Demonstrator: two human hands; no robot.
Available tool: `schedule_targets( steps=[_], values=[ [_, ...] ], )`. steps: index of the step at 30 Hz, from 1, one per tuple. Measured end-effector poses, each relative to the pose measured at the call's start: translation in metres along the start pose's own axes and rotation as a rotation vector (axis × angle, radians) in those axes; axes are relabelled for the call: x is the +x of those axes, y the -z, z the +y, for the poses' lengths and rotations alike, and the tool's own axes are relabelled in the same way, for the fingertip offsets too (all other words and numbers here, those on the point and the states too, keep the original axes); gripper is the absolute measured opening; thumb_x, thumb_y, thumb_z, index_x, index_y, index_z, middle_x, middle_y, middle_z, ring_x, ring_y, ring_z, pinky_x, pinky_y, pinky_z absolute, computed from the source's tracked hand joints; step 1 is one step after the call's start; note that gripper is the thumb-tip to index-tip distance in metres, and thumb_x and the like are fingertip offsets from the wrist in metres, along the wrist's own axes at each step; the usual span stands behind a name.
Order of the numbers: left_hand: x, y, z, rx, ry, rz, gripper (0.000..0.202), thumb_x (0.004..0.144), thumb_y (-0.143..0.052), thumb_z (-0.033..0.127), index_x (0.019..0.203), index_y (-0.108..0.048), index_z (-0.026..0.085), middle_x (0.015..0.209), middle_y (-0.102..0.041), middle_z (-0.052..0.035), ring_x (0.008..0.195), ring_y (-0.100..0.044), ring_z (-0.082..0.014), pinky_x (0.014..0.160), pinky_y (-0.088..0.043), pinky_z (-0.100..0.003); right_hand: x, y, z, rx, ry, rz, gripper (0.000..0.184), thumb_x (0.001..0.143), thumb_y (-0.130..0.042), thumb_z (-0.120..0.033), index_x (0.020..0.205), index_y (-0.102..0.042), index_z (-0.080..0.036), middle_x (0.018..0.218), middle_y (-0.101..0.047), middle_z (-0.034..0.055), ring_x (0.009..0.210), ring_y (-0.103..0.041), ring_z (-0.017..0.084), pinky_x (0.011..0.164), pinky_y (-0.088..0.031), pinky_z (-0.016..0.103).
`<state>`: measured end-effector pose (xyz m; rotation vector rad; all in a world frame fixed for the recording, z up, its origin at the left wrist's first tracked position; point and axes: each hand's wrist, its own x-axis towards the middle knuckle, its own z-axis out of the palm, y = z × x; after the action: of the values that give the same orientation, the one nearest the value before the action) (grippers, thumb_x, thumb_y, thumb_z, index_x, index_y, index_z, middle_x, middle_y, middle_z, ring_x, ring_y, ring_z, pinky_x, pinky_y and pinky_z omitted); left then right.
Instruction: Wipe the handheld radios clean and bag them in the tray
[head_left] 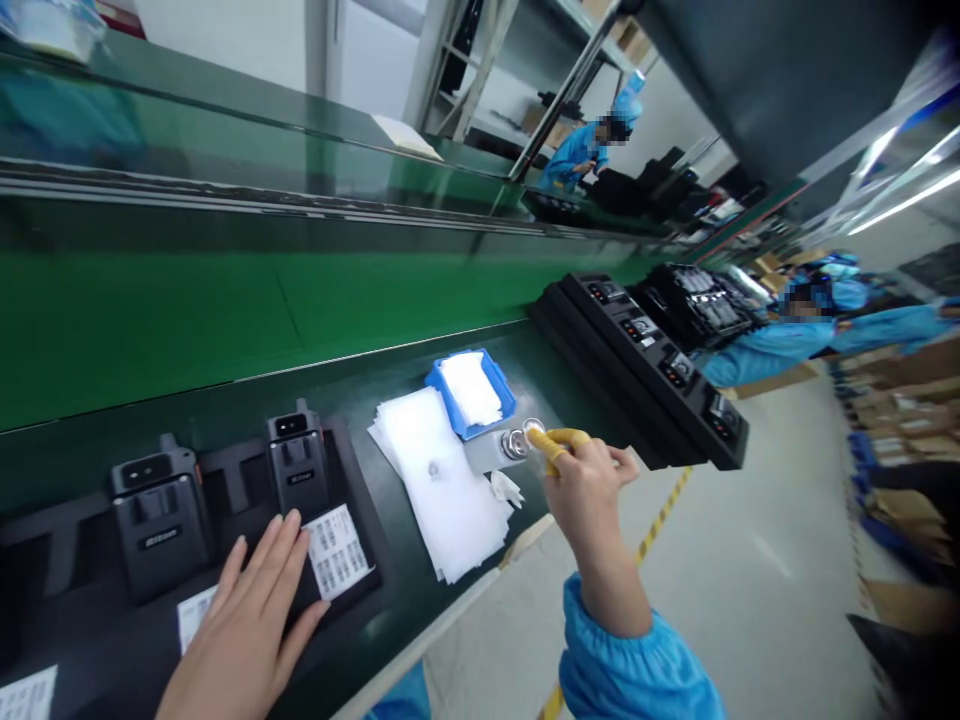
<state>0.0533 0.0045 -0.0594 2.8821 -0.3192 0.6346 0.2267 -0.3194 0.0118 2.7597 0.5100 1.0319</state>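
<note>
Black devices (161, 520): two, upright in one tray (45, 560) on the desk (360, 400).
Left hand (240, 620): flat, wide open on the tray.
Right hand (589, 490): grip narrow at one shiny cap (516, 443) beside one blue box (442, 395); cannot tell if holding.

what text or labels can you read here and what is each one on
No text is legible.
White logo on each black device: too blurred to read.
Barcode label beside the left hand: print too small.
Screens on the far devices: blurred.
</note>
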Motion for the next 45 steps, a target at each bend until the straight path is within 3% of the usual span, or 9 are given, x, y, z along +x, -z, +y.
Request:
schedule_targets(
  steps=[4, 9, 11, 17, 21, 27, 31, 38, 45],
  values=[
    [-0.004, 0.006, 0.004, 0.006, 0.010, -0.033, 0.059, 0.098, -0.032, 0.044, 0.147, -0.028, 0.013, 0.137, -0.051, -0.0169, 0.121, -0.054, -0.0311, 0.102, -0.040, -0.051, -0.014, 0.003, -0.011, 0.064, 0.059, -0.057, 0.025, 0.070, -0.048, -0.001, 0.056, -0.060, -0.019, 0.065, -0.054, 0.0026, 0.071, -0.047, 0.019, 0.076, -0.028, 0.038],
    [-0.008, 0.015, 0.011, 0.006, 0.064, -0.142, 0.052, 0.096, -0.041, 0.038, 0.141, -0.038, 0.013, 0.142, -0.046, -0.0152, 0.130, -0.045, -0.0271, 0.104, -0.041, -0.046, -0.004, 0.000, -0.018, 0.137, 0.169, 0.044, 0.025, 0.071, -0.051, -0.007, 0.049, -0.053, -0.020, 0.061, -0.047, 0.0030, 0.064, -0.041, 0.018, 0.067, -0.029, 0.034],
    [-0.008, 0.017, 0.013, 0.005, 0.073, -0.170, 0.050, 0.095, -0.043, 0.037, 0.139, -0.040, 0.011, 0.143, -0.045, -0.0152, 0.132, -0.043, -0.0271, 0.104, -0.042, -0.046, 0.013, 0.000, -0.041, 0.223, 0.201, 0.072, 0.026, 0.070, -0.051, -0.006, 0.048, -0.052, -0.020, 0.063, -0.049, 0.0033, 0.065, -0.042, 0.018, 0.070, -0.030, 0.035],
    [-0.005, 0.023, 0.015, 0.026, 0.061, -0.192, 0.047, 0.096, -0.041, 0.037, 0.134, -0.046, 0.009, 0.143, -0.045, -0.0148, 0.129, -0.047, -0.0267, 0.100, -0.046, -0.045, 0.061, -0.003, -0.147, 0.528, 0.463, 0.109, 0.027, 0.075, -0.052, -0.002, 0.058, -0.061, -0.021, 0.086, -0.064, 0.0014, 0.079, -0.048, 0.016, 0.087, -0.025, 0.039],
    [-0.004, 0.023, 0.015, 0.054, 0.048, -0.207, 0.047, 0.096, -0.041, 0.036, 0.133, -0.046, 0.008, 0.142, -0.047, -0.0143, 0.127, -0.048, -0.0270, 0.098, -0.048, -0.044, 0.065, -0.015, -0.183, 0.600, 0.554, 0.125, 0.028, 0.082, -0.054, -0.005, 0.062, -0.063, -0.021, 0.085, -0.065, 0.0000, 0.080, -0.047, 0.014, 0.092, -0.021, 0.039],
    [-0.001, 0.024, 0.016, 0.056, 0.057, -0.188, 0.044, 0.097, -0.037, 0.035, 0.131, -0.049, 0.010, 0.138, -0.052, -0.0128, 0.124, -0.052, -0.0255, 0.098, -0.048, -0.041, 0.059, -0.024, -0.188, 0.642, 0.647, 0.107, 0.024, 0.087, -0.052, -0.008, 0.085, -0.070, -0.024, 0.086, -0.067, -0.0011, 0.083, -0.048, 0.015, 0.093, -0.020, 0.039],
    [-0.001, 0.024, 0.017, 0.050, 0.055, -0.197, 0.043, 0.097, -0.037, 0.034, 0.130, -0.049, 0.009, 0.137, -0.052, -0.0136, 0.125, -0.051, -0.0257, 0.098, -0.048, -0.042, 0.063, -0.028, -0.181, 0.613, 0.641, 0.110, 0.026, 0.088, -0.051, -0.008, 0.078, -0.070, -0.023, 0.088, -0.067, -0.0002, 0.083, -0.049, 0.015, 0.094, -0.018, 0.040],
    [-0.001, 0.023, 0.017, 0.058, 0.055, -0.197, 0.044, 0.097, -0.036, 0.032, 0.132, -0.047, 0.009, 0.139, -0.051, -0.0133, 0.127, -0.049, -0.0253, 0.099, -0.046, -0.042, 0.064, -0.028, -0.183, 0.645, 0.643, 0.070, 0.022, 0.089, -0.054, -0.013, 0.087, -0.070, -0.027, 0.088, -0.068, -0.0023, 0.083, -0.050, 0.014, 0.094, -0.017, 0.040],
    [0.003, 0.027, 0.016, 0.080, 0.030, -0.189, 0.043, 0.098, -0.033, 0.033, 0.127, -0.052, 0.008, 0.135, -0.054, -0.0138, 0.121, -0.055, -0.0257, 0.094, -0.050, -0.042, 0.071, -0.027, -0.177, 0.608, 0.660, 0.108, 0.023, 0.087, -0.054, -0.010, 0.077, -0.069, -0.024, 0.087, -0.068, -0.0015, 0.084, -0.050, 0.014, 0.094, -0.017, 0.040]
  ],
)
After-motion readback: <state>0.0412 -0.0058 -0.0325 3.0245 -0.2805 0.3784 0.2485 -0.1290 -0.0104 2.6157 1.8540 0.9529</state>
